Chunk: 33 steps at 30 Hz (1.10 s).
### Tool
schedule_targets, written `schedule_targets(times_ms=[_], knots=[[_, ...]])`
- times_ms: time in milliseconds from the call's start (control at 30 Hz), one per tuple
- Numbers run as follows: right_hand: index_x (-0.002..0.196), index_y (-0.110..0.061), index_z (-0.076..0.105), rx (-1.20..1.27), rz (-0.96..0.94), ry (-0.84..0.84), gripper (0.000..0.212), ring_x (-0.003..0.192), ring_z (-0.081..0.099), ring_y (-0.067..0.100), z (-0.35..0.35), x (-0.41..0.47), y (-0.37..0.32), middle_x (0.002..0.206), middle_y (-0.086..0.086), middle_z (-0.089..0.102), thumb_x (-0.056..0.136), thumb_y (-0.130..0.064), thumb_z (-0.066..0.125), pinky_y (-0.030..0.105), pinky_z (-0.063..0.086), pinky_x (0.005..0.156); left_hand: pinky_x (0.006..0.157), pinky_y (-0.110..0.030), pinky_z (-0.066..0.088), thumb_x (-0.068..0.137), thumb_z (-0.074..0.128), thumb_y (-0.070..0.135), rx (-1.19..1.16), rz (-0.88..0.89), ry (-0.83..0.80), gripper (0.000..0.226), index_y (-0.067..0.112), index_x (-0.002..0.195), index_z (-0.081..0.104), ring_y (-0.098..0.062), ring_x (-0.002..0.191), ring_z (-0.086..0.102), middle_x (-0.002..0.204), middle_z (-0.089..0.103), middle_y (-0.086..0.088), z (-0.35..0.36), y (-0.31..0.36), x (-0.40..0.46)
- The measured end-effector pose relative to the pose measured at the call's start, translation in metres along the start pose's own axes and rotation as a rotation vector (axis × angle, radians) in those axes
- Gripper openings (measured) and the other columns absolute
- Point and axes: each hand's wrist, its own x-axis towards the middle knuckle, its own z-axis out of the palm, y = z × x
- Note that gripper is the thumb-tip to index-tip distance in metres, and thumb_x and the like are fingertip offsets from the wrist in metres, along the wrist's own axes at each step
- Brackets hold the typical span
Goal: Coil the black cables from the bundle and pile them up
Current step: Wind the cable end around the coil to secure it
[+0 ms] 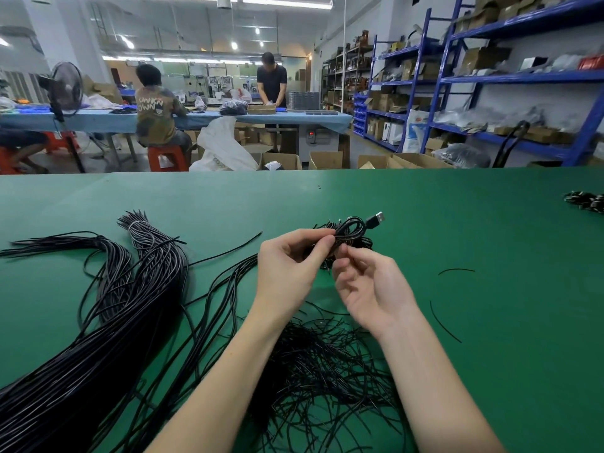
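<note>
Coiled cable (351,231): held above green table (490,223), behind it a small pile; USB plug (376,220) points up-right.
Left hand (289,266): pinches coil.
Right hand (366,286): fingers curled at coil's underside.
Bundle (124,308): long axis runs lower-left to upper-centre.

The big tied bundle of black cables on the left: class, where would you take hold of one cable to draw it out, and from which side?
Probably at a loose strand fanning out right of the bundle, approached from the right. The white tie cinches its far end, so strands there are packed tight.
</note>
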Motion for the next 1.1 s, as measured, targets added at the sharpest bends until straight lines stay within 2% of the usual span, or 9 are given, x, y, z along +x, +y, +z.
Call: schedule_targets(times_ms=[133,333,433,500,633,767,833,967,1100], knots=[[0.087,-0.004,0.064,-0.042,-0.067,-0.010,0.010,0.061,0.070,0.011,-0.006,0.000,-0.005,0.074,0.008,0.071,0.093,0.002,0.060,0.016,0.056,0.052,0.083,-0.025,0.057,0.087,0.075,0.006,-0.053,-0.059,-0.034,0.017,0.022,0.092,0.081,-0.020,0.090,0.075,0.090,0.079,-0.002,0.000,-0.001,-0.001],[0.101,-0.002,0.071,-0.277,-0.217,0.007,0.013,0.075,0.076,0.015,-0.006,0.002,-0.007,0.087,0.011,0.078,0.092,0.004,0.063,0.020,0.059,0.063,0.092,-0.031,0.057,0.087,0.075,0.008,-0.138,-0.186,-0.044,0.012,0.016,0.093,0.082,-0.022,0.096,0.074,0.094,0.078,-0.007,0.000,-0.002,0.000],[0.092,-0.003,0.073,-0.309,-0.277,0.055,0.012,0.071,0.076,0.016,-0.003,0.002,-0.007,0.081,0.011,0.077,0.090,0.006,0.066,0.021,0.059,0.062,0.087,-0.026,0.057,0.087,0.076,0.011,-0.118,-0.204,-0.081,0.012,0.015,0.097,0.081,-0.011,0.084,0.073,0.084,0.078,-0.001,-0.002,-0.003,0.000],[0.089,-0.004,0.074,-0.349,-0.307,0.071,0.011,0.071,0.076,0.016,-0.003,0.002,-0.007,0.081,0.011,0.077,0.089,0.005,0.068,0.021,0.059,0.062,0.088,-0.028,0.057,0.083,0.079,0.012,-0.141,-0.241,-0.112,0.015,0.013,0.099,0.080,-0.008,0.077,0.070,0.077,0.076,0.002,-0.004,-0.003,0.002],[0.092,0.000,0.074,-0.427,-0.331,0.063,0.008,0.070,0.075,0.016,-0.002,0.003,-0.004,0.083,0.014,0.077,0.087,0.006,0.070,0.020,0.059,0.064,0.080,-0.022,0.057,0.072,0.082,0.015,-0.258,-0.333,-0.124,0.026,0.007,0.096,0.080,-0.017,0.087,0.074,0.094,0.077,-0.014,-0.011,-0.001,0.005],[0.093,0.002,0.072,-0.500,-0.335,0.046,0.009,0.074,0.077,0.018,-0.004,0.002,-0.005,0.083,0.015,0.078,0.086,0.007,0.073,0.020,0.059,0.064,0.077,-0.021,0.057,0.081,0.076,-0.001,-0.296,-0.397,-0.082,0.016,0.001,0.097,0.077,-0.022,0.089,0.075,0.097,0.076,-0.019,-0.010,-0.004,0.005],[0.089,-0.003,0.073,-0.615,-0.400,0.104,0.007,0.073,0.077,0.019,-0.006,0.001,-0.006,0.077,0.013,0.078,0.087,0.003,0.075,0.019,0.059,0.062,0.074,-0.020,0.058,0.082,0.075,-0.004,-0.321,-0.458,-0.050,0.015,0.001,0.095,0.076,-0.021,0.084,0.075,0.094,0.076,-0.020,-0.005,-0.006,0.002],[0.077,-0.020,0.078,-1.105,-0.658,0.262,0.011,0.060,0.074,0.007,-0.014,0.002,-0.006,0.062,-0.005,0.074,0.085,-0.013,0.079,0.020,0.059,0.056,0.071,-0.019,0.058,0.078,0.071,-0.010,-0.500,-0.578,0.052,0.023,-0.007,0.101,0.071,-0.023,0.082,0.076,0.095,0.076,-0.021,-0.004,-0.006,0.004],[0.076,-0.021,0.077,-1.147,-0.685,0.208,0.012,0.053,0.071,0.009,-0.015,0.003,-0.005,0.063,-0.005,0.073,0.085,-0.014,0.079,0.018,0.056,0.050,0.069,-0.019,0.059,0.064,0.076,-0.003,-0.599,-0.611,0.090,0.036,-0.007,0.099,0.070,-0.024,0.083,0.076,0.095,0.076,-0.021,-0.006,-0.004,0.006]])
